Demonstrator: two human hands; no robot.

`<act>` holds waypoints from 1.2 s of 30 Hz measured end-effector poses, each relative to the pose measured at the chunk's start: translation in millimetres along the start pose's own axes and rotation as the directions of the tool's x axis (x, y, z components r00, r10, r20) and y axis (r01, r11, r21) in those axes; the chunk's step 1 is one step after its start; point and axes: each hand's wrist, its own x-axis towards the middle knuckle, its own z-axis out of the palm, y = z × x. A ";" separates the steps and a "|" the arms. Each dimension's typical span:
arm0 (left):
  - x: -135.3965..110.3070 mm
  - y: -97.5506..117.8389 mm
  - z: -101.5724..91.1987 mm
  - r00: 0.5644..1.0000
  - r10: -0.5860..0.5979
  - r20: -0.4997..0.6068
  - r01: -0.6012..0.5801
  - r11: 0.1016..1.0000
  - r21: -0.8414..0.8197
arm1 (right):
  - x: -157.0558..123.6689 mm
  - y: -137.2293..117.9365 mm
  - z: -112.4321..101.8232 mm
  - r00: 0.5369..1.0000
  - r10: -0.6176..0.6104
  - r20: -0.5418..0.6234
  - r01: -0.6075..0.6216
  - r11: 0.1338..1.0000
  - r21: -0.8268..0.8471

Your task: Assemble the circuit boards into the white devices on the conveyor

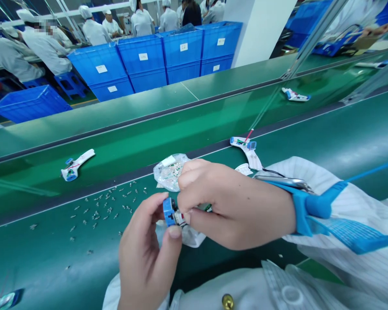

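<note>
My left hand (148, 254) and my right hand (236, 202) both pinch a small blue-and-white plastic housing (170, 213) with thin wires, and my fingers hide much of it. Just beyond my right fingers lies a clear plastic bag of small parts (170, 174). Several small metal pieces (100, 209) are scattered on the green belt left of my hands. Similar white-and-blue plastic housings rest at the left (77, 165), beyond my right hand (245, 148), and farther off (295, 94). A steel tool (284, 181) lies beside my right wrist, which wears a blue strap (313, 206).
A green conveyor bench (84, 137) runs across the view, with a dark rail along it. Beyond stand several blue plastic crates (142, 64) with white labels. Co-workers (45, 47) in white coats and caps work at the back. A metal frame post (313, 41) rises at the upper right.
</note>
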 end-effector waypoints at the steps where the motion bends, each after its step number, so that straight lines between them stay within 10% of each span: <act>1: -0.9 0.8 0.9 0.999 0.048 -0.012 -0.047 0.992 0.117 | -0.1 0.4 1.4 1.000 0.001 -0.021 0.000 1.000 0.022; 16: -9.2 3.7 21.4 0.970 0.227 -0.089 -0.155 0.855 0.496 | -3.3 -4.9 18.4 0.963 0.136 -0.232 -0.081 0.969 0.232; 32: -8.6 2.5 36.1 0.989 0.030 -0.148 0.044 0.881 0.472 | -10.9 1.2 42.4 0.676 0.573 -0.463 -0.136 0.715 0.686; 36: -6.3 2.1 32.9 0.987 0.038 -0.154 0.032 0.902 0.431 | -15.0 9.1 41.9 0.739 0.509 -0.442 -0.161 0.770 0.617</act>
